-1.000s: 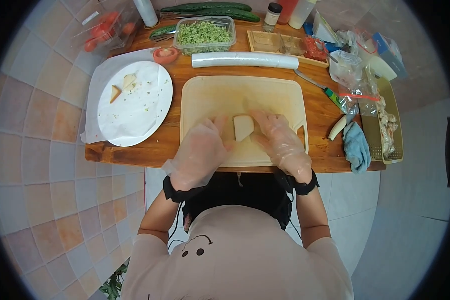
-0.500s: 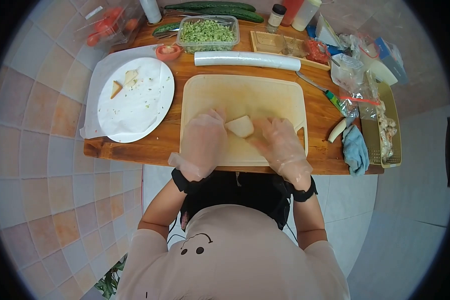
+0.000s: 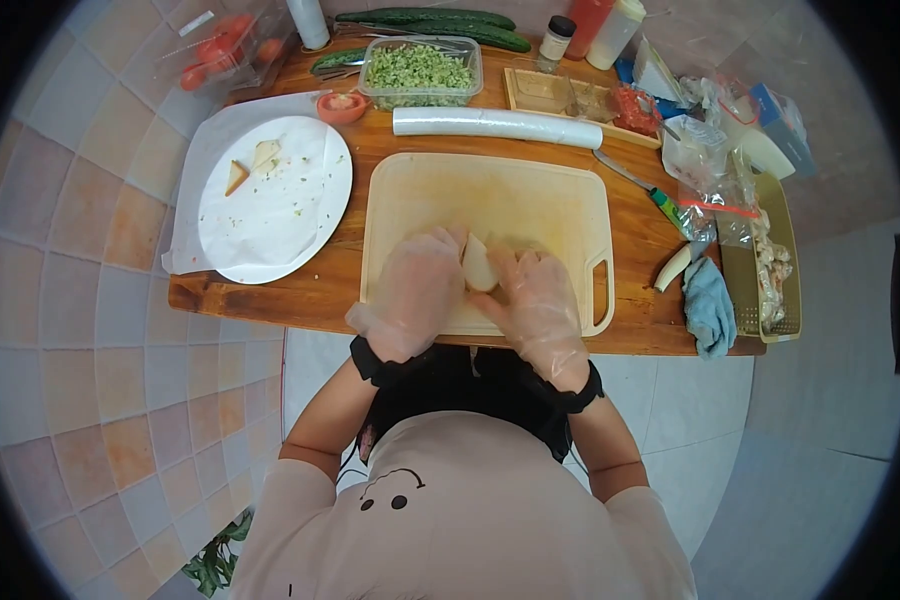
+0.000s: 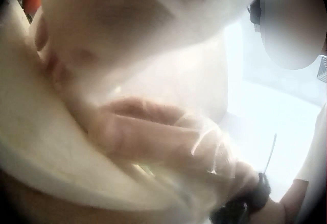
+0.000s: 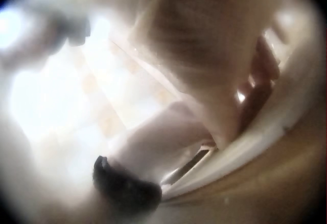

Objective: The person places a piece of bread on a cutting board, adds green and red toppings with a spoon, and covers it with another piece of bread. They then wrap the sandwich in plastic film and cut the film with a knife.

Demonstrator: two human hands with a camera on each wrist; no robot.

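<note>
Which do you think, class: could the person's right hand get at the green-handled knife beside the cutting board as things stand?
Probably yes. The knife lies uncovered on the table right of the cutting board, on the right hand's own side; however, that hand holds the pale food piece together with the left hand.

Wooden tabletop [image 3: 350,285] carrying a pale cutting board [image 3: 490,200] at centre. Left: white plate [image 3: 280,215] on paper. Far edge: cling-film roll [image 3: 495,124], tub of chopped greens [image 3: 417,70], cucumbers [image 3: 430,20], bottles, tomato bag [image 3: 225,50]. Right: knife [image 3: 640,185], blue cloth [image 3: 708,305], yellow basket [image 3: 792,250].
</note>
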